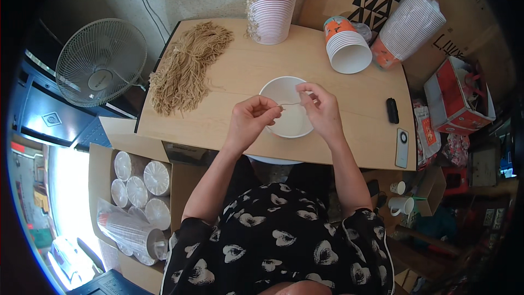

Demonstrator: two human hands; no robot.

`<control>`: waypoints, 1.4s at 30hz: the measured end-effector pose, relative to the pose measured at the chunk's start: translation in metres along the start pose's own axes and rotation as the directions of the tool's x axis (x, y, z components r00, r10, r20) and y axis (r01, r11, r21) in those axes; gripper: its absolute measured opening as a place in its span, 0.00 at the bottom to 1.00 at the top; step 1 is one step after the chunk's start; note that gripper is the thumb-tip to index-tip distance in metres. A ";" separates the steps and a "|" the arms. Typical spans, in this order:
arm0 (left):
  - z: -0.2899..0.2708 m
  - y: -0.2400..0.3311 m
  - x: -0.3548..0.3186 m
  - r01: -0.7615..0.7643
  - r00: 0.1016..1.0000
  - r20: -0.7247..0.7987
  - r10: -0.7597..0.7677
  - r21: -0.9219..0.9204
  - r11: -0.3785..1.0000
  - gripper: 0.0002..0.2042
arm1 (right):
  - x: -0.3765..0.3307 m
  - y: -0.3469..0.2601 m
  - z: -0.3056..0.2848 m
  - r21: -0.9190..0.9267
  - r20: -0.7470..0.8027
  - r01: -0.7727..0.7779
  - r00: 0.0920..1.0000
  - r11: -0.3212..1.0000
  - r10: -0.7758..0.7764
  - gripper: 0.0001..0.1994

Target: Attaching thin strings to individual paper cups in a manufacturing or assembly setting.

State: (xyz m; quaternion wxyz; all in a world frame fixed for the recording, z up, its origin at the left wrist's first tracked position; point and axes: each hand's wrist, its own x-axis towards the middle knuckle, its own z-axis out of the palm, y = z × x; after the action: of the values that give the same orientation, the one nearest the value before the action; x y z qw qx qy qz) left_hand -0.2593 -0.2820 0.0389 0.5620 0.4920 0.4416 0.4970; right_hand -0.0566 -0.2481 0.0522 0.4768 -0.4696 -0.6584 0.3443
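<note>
Fingertips (274,112) of the left hand (251,121) and of the right hand (324,110) are pinched on a thin string (292,104), which is held above the white tub (279,88) that is placed on the wooden table (355,114), where beige strand bundle (188,65) is laid at left and stacked tubs (270,19) are set behind.
</note>
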 end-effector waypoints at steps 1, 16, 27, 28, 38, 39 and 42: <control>-0.003 -0.001 0.001 0.001 1.000 -0.003 -0.001 0.000 1.000 0.05 | -0.005 -0.002 0.000 0.002 0.003 -0.001 1.000 1.000 0.001 0.08; 0.002 -0.013 0.003 0.136 0.988 0.107 -0.107 -0.320 0.938 0.08 | -0.041 -0.006 0.012 -0.032 0.014 0.130 0.991 0.991 -0.130 0.05; 0.009 -0.011 -0.003 0.056 0.997 0.069 -0.041 -0.234 0.971 0.07 | -0.044 -0.017 0.012 0.080 0.015 0.035 0.999 0.996 -0.036 0.02; 0.011 -0.011 -0.004 0.056 0.997 0.068 -0.041 -0.235 0.970 0.07 | -0.044 -0.018 0.012 0.084 0.017 0.029 0.999 0.996 -0.031 0.02; 0.016 -0.010 -0.009 -0.050 0.996 0.063 0.058 -0.117 0.992 0.07 | -0.047 -0.005 0.006 0.260 0.064 -0.179 0.984 0.949 0.168 0.04; 0.015 -0.011 -0.010 -0.059 0.996 0.064 0.065 -0.096 0.994 0.07 | -0.048 -0.004 0.006 0.240 0.073 -0.172 0.985 0.956 0.159 0.05; 0.016 -0.012 -0.009 -0.060 0.995 0.075 0.070 -0.132 0.989 0.07 | -0.050 -0.013 0.004 0.196 0.084 -0.148 0.987 0.969 0.133 0.07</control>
State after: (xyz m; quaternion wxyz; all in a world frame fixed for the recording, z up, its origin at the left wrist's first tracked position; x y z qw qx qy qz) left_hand -0.2430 -0.2933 0.0292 0.5933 0.4879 0.3697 0.5228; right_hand -0.0587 -0.2995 0.0476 0.4728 -0.4520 -0.6017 0.4585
